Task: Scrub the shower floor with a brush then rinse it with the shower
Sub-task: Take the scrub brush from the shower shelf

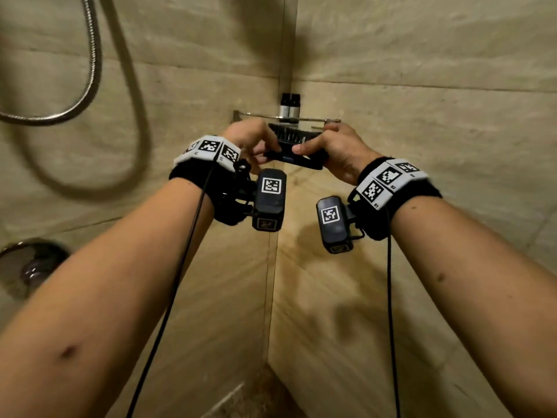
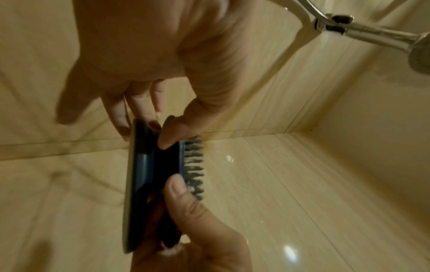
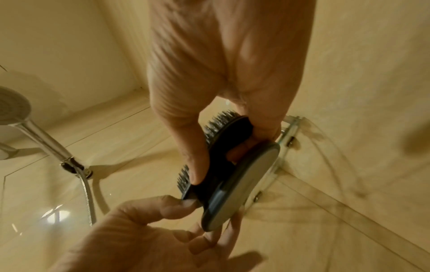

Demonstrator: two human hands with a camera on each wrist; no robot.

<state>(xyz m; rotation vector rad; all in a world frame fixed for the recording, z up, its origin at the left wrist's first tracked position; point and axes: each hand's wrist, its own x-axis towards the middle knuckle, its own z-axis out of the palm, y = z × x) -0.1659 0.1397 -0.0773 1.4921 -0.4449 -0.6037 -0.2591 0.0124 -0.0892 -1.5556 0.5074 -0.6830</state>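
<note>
A dark scrub brush (image 1: 294,147) with a blue-grey loop handle and black bristles is held up in the tiled corner, just in front of a glass shelf (image 1: 316,119). My left hand (image 1: 265,149) pinches one end of the brush (image 2: 160,165) between thumb and fingers. My right hand (image 1: 313,146) grips the other end of the brush (image 3: 232,174), thumb on the base and fingers curled through the handle. The bristles face away from me. A strip of mottled shower floor (image 1: 259,396) shows far below. The shower head (image 2: 421,55) hangs on the left wall.
Two small dark bottles (image 1: 289,107) stand in the corner on the shelf. A metal hose (image 1: 93,64) loops down the left wall above a round chrome valve (image 1: 30,263). Beige tiled walls close in on both sides.
</note>
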